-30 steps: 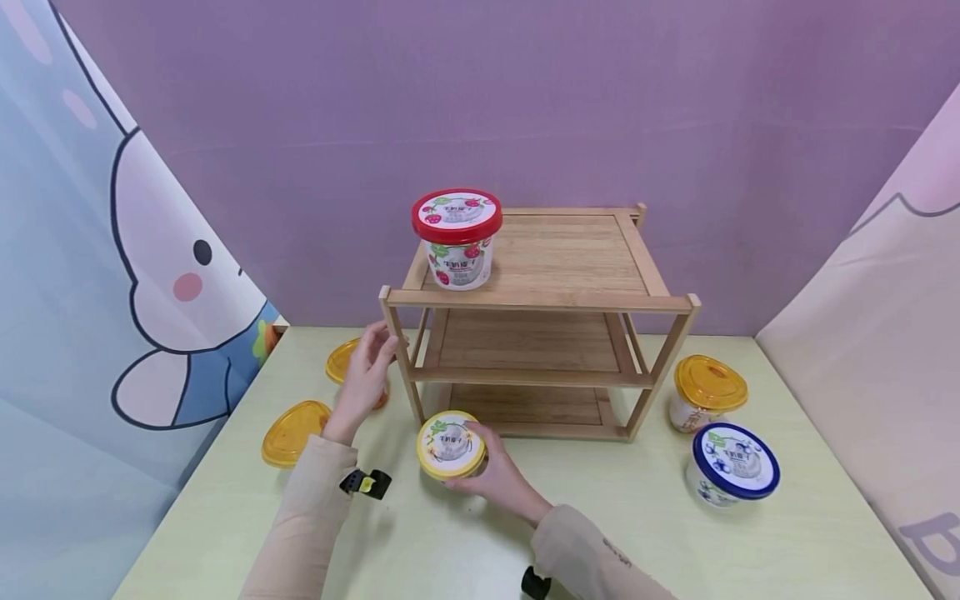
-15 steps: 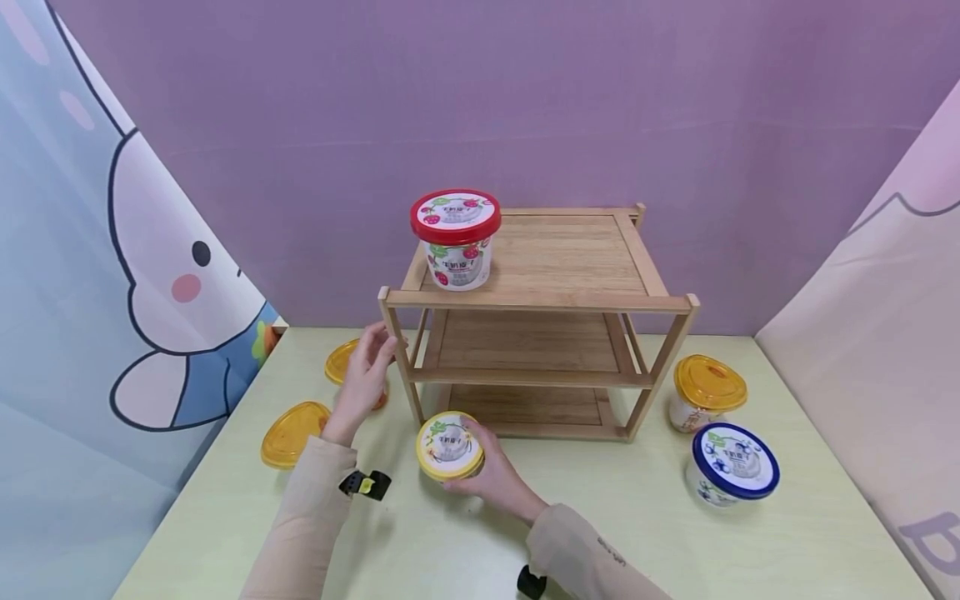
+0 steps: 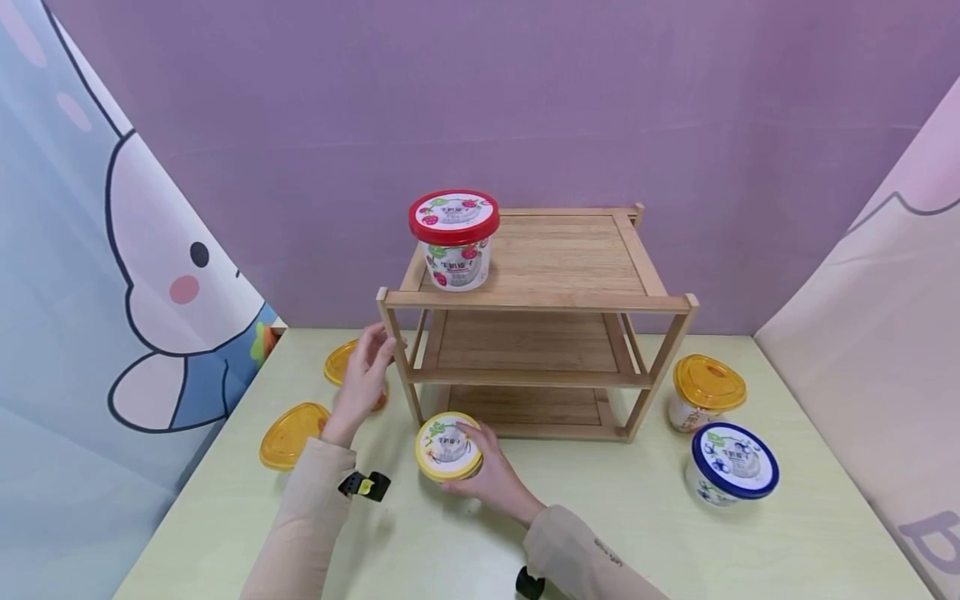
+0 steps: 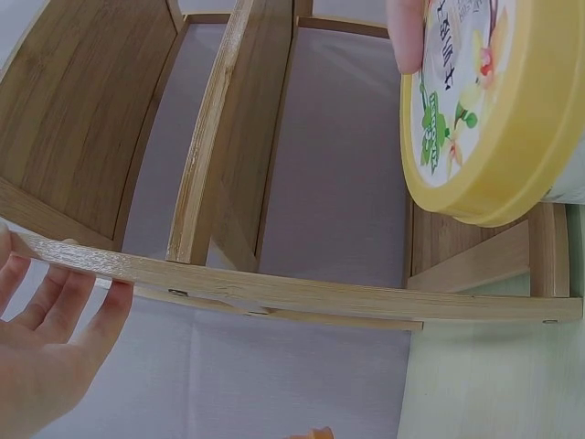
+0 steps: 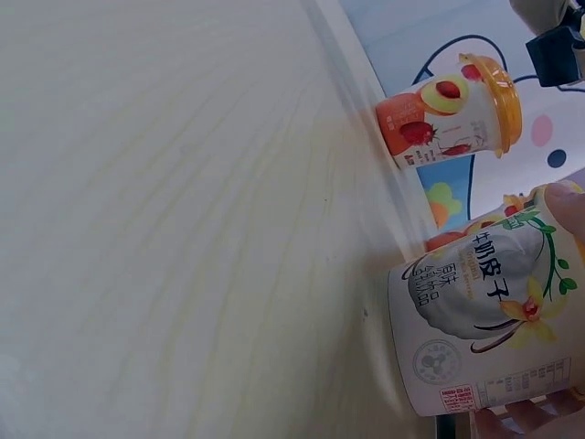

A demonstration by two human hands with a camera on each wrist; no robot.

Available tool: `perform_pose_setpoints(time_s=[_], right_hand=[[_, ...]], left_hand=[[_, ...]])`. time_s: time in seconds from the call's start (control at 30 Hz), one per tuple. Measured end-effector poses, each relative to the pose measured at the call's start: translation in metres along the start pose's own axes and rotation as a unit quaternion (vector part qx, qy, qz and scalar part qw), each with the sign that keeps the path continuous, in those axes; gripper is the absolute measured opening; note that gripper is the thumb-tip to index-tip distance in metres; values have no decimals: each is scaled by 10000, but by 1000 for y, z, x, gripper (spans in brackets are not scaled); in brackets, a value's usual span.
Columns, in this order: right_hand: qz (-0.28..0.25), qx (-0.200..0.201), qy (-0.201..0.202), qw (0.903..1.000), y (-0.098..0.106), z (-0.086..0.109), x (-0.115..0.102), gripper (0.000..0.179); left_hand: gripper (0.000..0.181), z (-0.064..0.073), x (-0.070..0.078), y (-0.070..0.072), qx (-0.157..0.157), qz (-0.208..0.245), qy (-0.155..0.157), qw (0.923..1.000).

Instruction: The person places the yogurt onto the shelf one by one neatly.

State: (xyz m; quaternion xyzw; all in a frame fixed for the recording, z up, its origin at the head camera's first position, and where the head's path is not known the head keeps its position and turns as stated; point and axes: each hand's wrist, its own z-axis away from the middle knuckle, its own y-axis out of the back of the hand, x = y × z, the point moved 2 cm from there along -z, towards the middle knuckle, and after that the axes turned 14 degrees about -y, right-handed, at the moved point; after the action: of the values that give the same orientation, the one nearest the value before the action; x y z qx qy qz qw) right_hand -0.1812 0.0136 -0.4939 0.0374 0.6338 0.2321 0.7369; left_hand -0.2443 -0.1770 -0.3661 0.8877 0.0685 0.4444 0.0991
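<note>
A tub with a yellow lid [image 3: 442, 447] and a vanilla-flower print stands before the wooden rack's lower left front. My right hand [image 3: 497, 477] holds it from the right, a finger over the lid and the thumb at the near side. The right wrist view shows the tub's white printed wall [image 5: 484, 315] close up. My left hand [image 3: 363, 377] grips the left front post of the three-tier wooden rack [image 3: 528, 304]; in the left wrist view its fingers [image 4: 66, 306] wrap behind the post. On the rack's top tier, at the left front, sits a red-lidded tub [image 3: 457, 254].
Two amber-lidded cups stand left of the rack, the nearer cup [image 3: 294, 436] beside my left forearm and the farther cup [image 3: 339, 360] partly behind my hand. To the right are another amber-lidded cup [image 3: 708, 390] and a blue-lidded tub [image 3: 733, 462]. A purple cloth [image 3: 735, 167] hangs behind.
Hardly anything differs. The fingertips of my right hand lie slightly further left over the yellow lid, while my left hand keeps its place on the post.
</note>
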Motion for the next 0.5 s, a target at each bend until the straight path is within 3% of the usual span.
perform_pose_setpoints(time_s=[0.5], right_hand=[[-186,352,100,9992,-3,2,-1,81]], left_hand=[[36,0,1,0,47,1,44,10000]])
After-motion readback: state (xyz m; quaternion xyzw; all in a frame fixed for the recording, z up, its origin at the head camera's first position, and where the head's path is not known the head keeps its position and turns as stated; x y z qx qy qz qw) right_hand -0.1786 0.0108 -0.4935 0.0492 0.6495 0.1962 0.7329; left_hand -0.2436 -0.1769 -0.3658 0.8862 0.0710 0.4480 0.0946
